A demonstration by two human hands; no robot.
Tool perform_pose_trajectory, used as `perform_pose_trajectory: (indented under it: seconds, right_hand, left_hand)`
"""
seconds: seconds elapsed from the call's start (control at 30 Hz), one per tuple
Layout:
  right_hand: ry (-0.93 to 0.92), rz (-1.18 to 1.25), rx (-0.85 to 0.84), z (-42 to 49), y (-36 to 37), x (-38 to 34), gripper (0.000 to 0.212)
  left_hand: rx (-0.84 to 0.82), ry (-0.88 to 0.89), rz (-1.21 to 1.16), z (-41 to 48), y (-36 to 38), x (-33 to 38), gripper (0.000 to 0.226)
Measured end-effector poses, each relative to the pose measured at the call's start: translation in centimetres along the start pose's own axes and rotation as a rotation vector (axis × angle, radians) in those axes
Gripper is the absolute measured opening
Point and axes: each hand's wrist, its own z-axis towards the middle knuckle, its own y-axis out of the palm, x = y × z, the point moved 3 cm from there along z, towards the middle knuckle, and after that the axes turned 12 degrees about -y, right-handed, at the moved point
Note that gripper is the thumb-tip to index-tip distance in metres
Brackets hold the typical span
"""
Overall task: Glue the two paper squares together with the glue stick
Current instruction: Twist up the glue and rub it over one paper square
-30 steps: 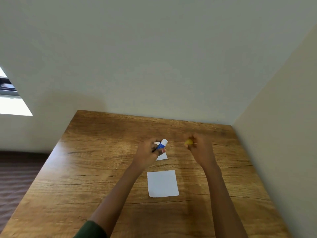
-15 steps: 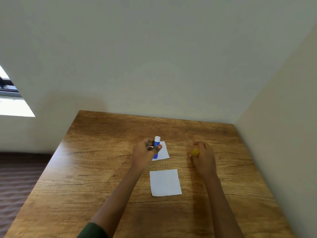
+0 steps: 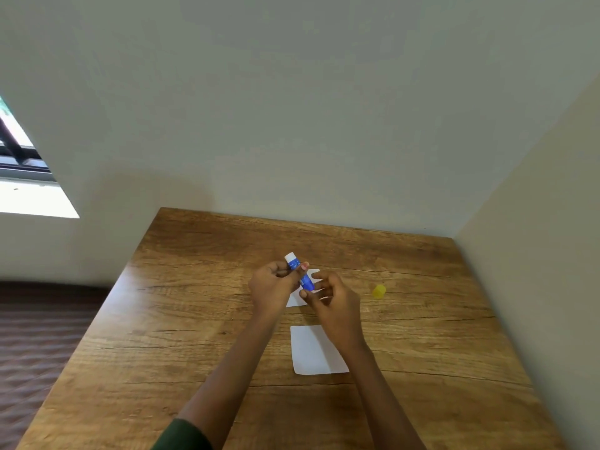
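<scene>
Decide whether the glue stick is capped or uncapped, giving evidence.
Uncapped. The yellow cap lies on the table, apart from the glue stick gripped in the left hand; its white tip is exposed.

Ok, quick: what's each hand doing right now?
Left hand: grips the glue stick.
Right hand: pinches the glue stick's lower end.

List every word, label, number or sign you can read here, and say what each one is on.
glue stick, held in the left hand: white print on its blue label, too blurred to read.
near paper square: blank on the face that shows.
far paper square: blank where it shows; the hands cover part of it.
yellow cap: no marking visible.
No legible text anywhere in view.
</scene>
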Motion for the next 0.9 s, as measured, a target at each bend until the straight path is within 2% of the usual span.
perform_pose_trajectory:
  seconds: [0.23, 0.37, 0.47, 0.53, 0.63, 0.73, 0.8, 0.9]
  right_hand:
    - [0.055, 0.042, 0.121, 0.5, 0.4, 0.2, 0.019]
    - [0.176, 0.159, 0.081, 0.8, 0.4, 0.1, 0.008]
    - [0.271, 0.260, 0.035, 0.8, 0.0, 0.0, 0.023]
    - [0.238, 0.250, 0.038, 1.0, -0.5, -0.3, 0.027]
    - [0.149, 0.233, 0.042, 1.2, -0.6, -0.6, 0.011]
    - [0.088, 0.161, 0.112, 1.1, -0.4, -0.6, 0.008]
    - [0.089, 0.142, 0.146, 1.0, -0.4, -0.5, 0.014]
    - [0.239, 0.352, 0.067, 0.8, -0.3, -0.1, 0.039]
  left_hand:
    - [-0.050, -0.067, -0.115, -0.4, 0.0, 0.3, 0.024]
    - [-0.077, -0.069, -0.168, -0.5, 0.2, 0.6, 0.020]
    - [-0.078, -0.037, -0.155, -0.8, 0.4, 1.1, 0.024]
    - [-0.085, -0.032, -0.181, -0.9, 0.5, 1.5, 0.023]
    - [-0.092, -0.015, -0.202, -1.0, 0.6, 2.1, 0.018]
    - [-0.115, 0.002, -0.189, -1.3, 0.9, 2.5, 0.018]
    - [-0.135, 0.026, -0.167, -1.4, 1.1, 2.5, 0.013]
    - [-0.147, 0.070, -0.124, -1.5, 1.1, 2.6, 0.011]
